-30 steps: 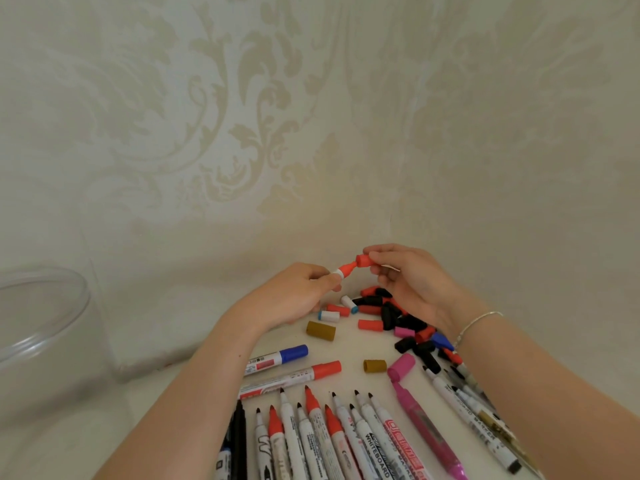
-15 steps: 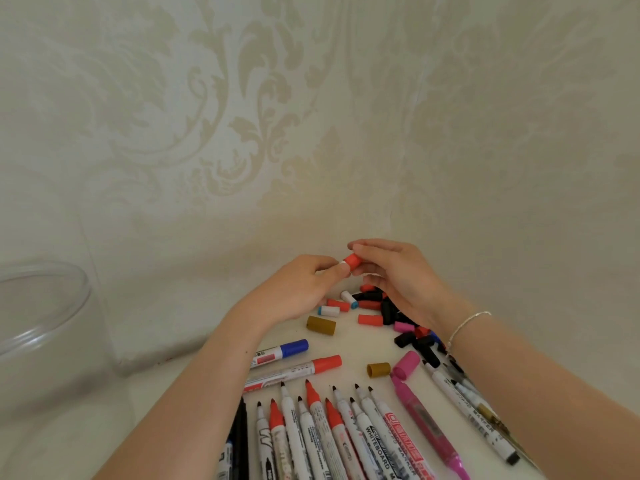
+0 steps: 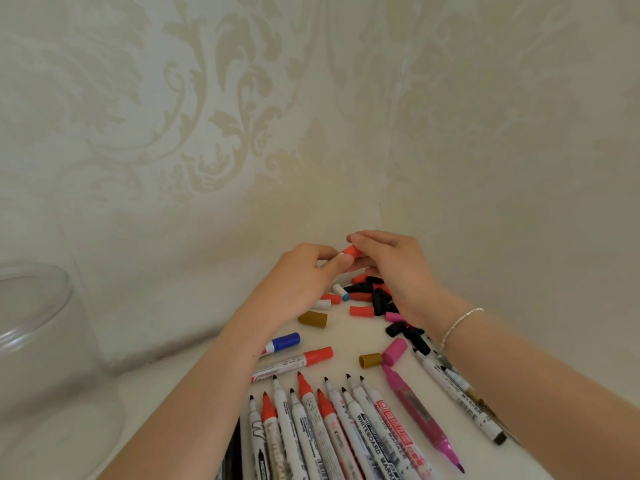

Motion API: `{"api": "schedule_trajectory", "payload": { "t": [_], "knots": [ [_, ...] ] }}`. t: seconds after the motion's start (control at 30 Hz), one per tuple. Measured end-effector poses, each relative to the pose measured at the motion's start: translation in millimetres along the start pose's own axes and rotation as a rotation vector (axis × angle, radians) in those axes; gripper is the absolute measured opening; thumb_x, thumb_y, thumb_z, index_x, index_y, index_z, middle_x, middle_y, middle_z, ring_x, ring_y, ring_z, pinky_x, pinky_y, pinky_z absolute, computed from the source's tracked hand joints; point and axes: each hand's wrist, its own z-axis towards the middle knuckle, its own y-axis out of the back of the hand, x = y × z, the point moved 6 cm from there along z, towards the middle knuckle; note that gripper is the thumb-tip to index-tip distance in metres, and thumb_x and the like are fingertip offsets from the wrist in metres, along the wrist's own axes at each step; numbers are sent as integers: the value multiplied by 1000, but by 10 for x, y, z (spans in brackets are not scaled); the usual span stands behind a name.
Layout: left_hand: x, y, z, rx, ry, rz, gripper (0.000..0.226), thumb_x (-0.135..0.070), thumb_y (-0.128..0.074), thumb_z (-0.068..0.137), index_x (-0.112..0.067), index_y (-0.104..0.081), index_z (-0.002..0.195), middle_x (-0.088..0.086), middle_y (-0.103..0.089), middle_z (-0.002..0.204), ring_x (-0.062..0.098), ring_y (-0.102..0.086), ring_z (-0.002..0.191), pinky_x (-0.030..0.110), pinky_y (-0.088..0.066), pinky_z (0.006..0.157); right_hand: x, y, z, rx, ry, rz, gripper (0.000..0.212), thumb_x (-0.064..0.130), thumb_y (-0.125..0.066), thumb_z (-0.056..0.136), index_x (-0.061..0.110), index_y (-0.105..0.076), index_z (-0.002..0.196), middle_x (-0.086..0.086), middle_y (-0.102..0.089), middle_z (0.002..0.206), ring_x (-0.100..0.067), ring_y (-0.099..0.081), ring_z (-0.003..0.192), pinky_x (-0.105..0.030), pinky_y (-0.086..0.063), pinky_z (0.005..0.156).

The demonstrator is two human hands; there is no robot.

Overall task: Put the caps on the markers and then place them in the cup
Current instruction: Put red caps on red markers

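Held marker: a red-capped marker [image 3: 350,252] is held above the cap pile [image 3: 375,296], its barrel almost wholly hidden inside the left hand [image 3: 298,282]; only the red cap and a sliver of white show.
Long axis: judged to run from the left hand up and rightward toward the right hand [image 3: 393,268], roughly level.
Left hand: fingers curled round the barrel, thumb tip against the base of the cap.
Right hand: fingertips pinched on the cap's far end; the cap looks seated or nearly so, though the join cannot be seen fully.
Cup: a clear cup [image 3: 38,341] stands far left of the cap pile, well apart from both hands, on the same surface [image 3: 349,337].
Nearer hand: the left hand lies on the cup's side, so it is judged the better one to carry the marker across.
Next move: a leftward carry, with the barrel tipped upright to be dropped in.
Other markers: a row of uncapped markers [image 3: 332,431] lies nearer the person than the cap pile; two capped markers [image 3: 294,355] lie between that row and the left forearm.
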Motion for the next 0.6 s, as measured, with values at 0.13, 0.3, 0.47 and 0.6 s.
{"api": "schedule_trajectory", "payload": {
  "t": [0.13,0.3,0.47,0.6],
  "knots": [
    [-59,115,-34,15,-26,194,34,-48,-43,96,-29,-67,111,-7,-68,98,3,-58,70,24,-45,65,-62,-16,-37,60,-28,57,13,17,-59,92,12,-71,92,-8,-74,80,-22,-71,73,-41,-52,84],
    [-35,103,-70,143,-31,199,33,-47,-40,98,-28,-66,106,-17,-62,71,-4,-53,57,20,-38,58,-91,14,-64,171,-74,-31,20,21,-59,92,6,-72,96,-11,-75,84,-20,-71,75,-23,-53,72],
    [98,-115,-75,355,95,52,28,-35,-39,101,-16,-60,102,-1,-58,70,7,-54,54,16,-44,51,-112,58,-138,278,-132,-182,23,20,-54,95,4,-69,101,-14,-74,89,-22,-69,77,-32,-54,80],
    [204,-155,-120,479,125,205,23,-35,-51,96,-16,-65,99,-2,-66,87,8,-63,75,20,-51,69,-173,174,-147,253,-168,-460,15,14,-52,94,7,-61,104,-13,-67,81,-19,-61,59,-26,-52,56]
  ]
}}
